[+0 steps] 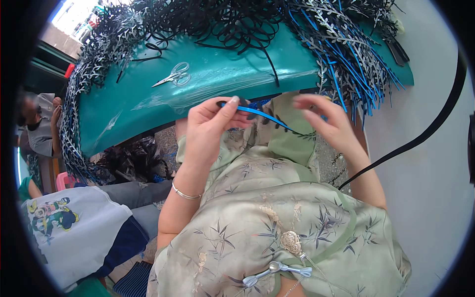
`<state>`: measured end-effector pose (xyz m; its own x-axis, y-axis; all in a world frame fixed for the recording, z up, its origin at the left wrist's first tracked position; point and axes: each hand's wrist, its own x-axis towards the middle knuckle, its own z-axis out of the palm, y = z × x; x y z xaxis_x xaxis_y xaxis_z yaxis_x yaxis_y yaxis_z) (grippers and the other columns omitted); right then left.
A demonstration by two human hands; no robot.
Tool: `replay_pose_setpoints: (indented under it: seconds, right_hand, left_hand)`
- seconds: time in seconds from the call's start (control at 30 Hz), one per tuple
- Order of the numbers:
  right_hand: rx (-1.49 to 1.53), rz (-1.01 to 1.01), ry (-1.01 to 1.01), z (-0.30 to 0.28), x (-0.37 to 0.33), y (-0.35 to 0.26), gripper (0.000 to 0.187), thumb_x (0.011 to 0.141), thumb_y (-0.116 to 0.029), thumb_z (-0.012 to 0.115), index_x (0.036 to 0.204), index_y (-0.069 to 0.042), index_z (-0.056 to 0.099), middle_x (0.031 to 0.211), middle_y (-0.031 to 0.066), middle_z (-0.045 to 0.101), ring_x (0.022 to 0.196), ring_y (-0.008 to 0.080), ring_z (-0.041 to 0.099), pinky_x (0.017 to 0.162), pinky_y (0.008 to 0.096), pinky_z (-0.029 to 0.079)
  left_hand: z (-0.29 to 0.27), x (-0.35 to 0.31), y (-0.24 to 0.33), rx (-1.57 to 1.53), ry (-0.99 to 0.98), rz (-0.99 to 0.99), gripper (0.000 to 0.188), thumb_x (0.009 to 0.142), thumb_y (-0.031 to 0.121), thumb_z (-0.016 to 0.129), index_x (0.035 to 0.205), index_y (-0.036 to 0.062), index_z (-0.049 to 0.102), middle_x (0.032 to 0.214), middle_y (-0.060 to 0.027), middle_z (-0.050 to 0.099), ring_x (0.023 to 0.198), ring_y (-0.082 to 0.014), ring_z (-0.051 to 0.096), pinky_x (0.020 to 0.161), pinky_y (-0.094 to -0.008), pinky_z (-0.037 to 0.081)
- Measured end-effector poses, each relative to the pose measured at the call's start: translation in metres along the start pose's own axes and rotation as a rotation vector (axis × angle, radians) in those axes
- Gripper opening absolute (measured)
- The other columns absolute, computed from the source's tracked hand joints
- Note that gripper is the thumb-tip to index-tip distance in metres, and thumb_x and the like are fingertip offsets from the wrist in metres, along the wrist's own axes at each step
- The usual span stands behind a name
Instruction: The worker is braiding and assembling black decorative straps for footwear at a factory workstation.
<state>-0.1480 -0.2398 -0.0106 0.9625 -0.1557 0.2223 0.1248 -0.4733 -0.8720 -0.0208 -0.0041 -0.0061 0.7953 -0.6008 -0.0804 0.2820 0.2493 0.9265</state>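
Observation:
My left hand (210, 121) pinches one end of a narrow blue strip (264, 115) between thumb and fingers, above my lap. A dark piece shows at the pinched end. From there the strip curves down to the right and thins into a dark tail below my right hand (330, 121). That hand is raised beside the strip with thumb and fingers apart, its fingertips a little blurred. Beyond my hands, small scissors (177, 76) with clear handles lie on the green tabletop (222, 64).
Black loops of cord (232, 24) pile along the far side. Grey leaf-patterned trim (94, 64) hangs at left; a bundle of blue strips (354, 64) hangs at right. A co-worker's white shirt (79, 227) is close by. A black strap (425, 131) crosses the right side.

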Motion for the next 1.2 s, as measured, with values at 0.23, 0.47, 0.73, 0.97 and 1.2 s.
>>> replay_pose_setpoints:
  seconds: [0.23,0.47,0.73,0.97,1.2]
  right_hand:
    - [0.238,0.072,-0.209,0.039,0.049,-0.016,0.017,0.086,-0.015,0.068,0.087,0.002,0.067,0.069,-0.0006,0.06,0.063,0.0045,0.049,0.056,0.022,0.04]
    - [0.125,-0.031,-0.214,0.036,0.05,-0.014,0.015,0.085,-0.012,0.068,0.088,0.002,0.066,0.068,0.0013,0.058,0.062,0.0062,0.047,0.054,0.0244,0.038]
    - [0.047,0.04,-0.246,0.036,0.046,-0.027,0.013,0.085,-0.008,0.067,0.09,0.003,0.065,0.07,0.0051,0.061,0.064,0.0093,0.051,0.058,0.0265,0.042]
    - [-0.076,-0.136,-0.21,0.035,0.041,-0.028,0.012,0.083,-0.007,0.067,0.091,0.002,0.066,0.074,0.0096,0.063,0.069,0.0173,0.058,0.063,0.0316,0.045]
    - [-0.288,-0.415,0.048,0.05,0.033,-0.056,0.008,0.078,-0.005,0.068,0.085,-0.003,0.066,0.081,0.0094,0.061,0.078,0.026,0.059,0.068,0.0355,0.047]
  left_hand:
    - [0.003,-0.009,0.017,0.14,0.038,0.052,0.023,0.096,0.013,0.056,0.098,-0.008,0.064,0.086,-0.0158,0.069,0.073,-0.0212,0.069,0.067,-0.031,0.058]
    - [-0.018,-0.016,0.021,0.177,-0.04,-0.046,0.023,0.094,0.015,0.059,0.096,-0.0075,0.065,0.078,-0.0135,0.068,0.066,-0.0182,0.067,0.061,-0.0281,0.056]
    - [-0.021,-0.02,0.021,0.179,-0.051,-0.04,0.019,0.092,0.012,0.06,0.093,-0.0063,0.066,0.077,-0.0128,0.068,0.064,-0.0174,0.067,0.06,-0.0276,0.056]
    - [-0.027,-0.032,0.021,0.085,-0.139,-0.121,0.015,0.091,0.008,0.06,0.092,-0.0054,0.065,0.078,-0.0125,0.068,0.065,-0.017,0.068,0.059,-0.0269,0.057]
    - [-0.018,-0.04,0.006,-0.021,-0.014,-0.074,0.014,0.091,0.009,0.061,0.092,-0.004,0.066,0.078,-0.0122,0.068,0.064,-0.017,0.067,0.059,-0.0267,0.056]
